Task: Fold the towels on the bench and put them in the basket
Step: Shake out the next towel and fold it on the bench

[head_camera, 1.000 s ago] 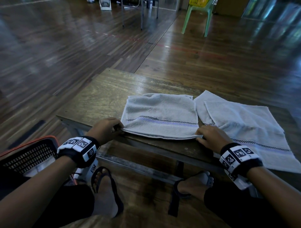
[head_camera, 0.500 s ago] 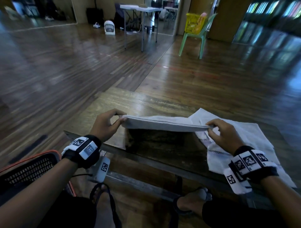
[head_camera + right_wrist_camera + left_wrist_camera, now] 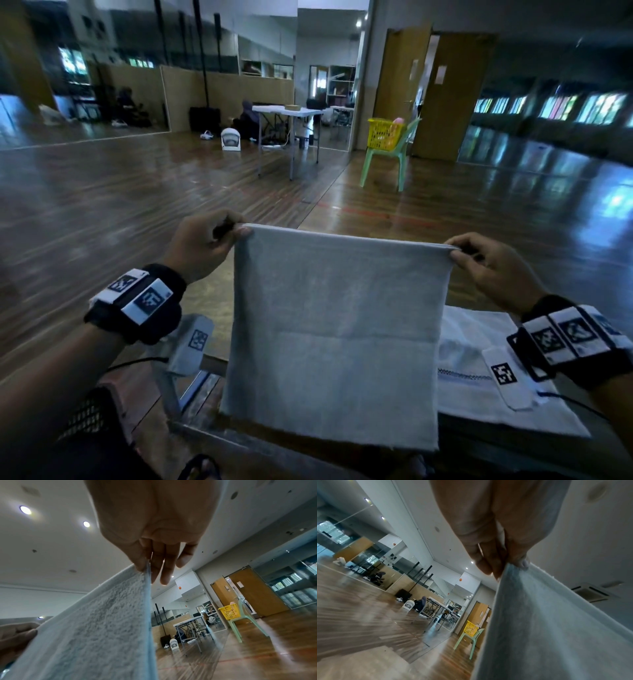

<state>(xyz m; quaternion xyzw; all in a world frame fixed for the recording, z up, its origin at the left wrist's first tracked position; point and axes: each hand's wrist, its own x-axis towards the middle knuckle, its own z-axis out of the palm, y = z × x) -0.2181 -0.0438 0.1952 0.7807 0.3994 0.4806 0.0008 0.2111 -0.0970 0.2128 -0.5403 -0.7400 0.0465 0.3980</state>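
Note:
A folded grey-white towel (image 3: 335, 339) hangs upright in the air in front of me, its top edge stretched between both hands. My left hand (image 3: 236, 231) pinches the top left corner; the left wrist view shows thumb and fingers (image 3: 489, 566) clamped on the cloth (image 3: 547, 622). My right hand (image 3: 457, 251) pinches the top right corner, seen close in the right wrist view (image 3: 145, 566) with the towel (image 3: 102, 622) running down from it. A second towel (image 3: 479, 370) lies flat on the bench at the right. A dark mesh basket (image 3: 87, 416) with an orange rim sits low at the left.
The wooden bench (image 3: 212, 308) is mostly hidden behind the hanging towel; its metal frame (image 3: 191, 390) shows below. Across the wooden floor stand a white folding table (image 3: 287, 113) and a green chair (image 3: 387, 161) carrying a yellow basket (image 3: 382, 133).
Both hands have lifted the folded towel off the bench, from lying flat to hanging upright at chest height. The head view has tilted up toward the room.

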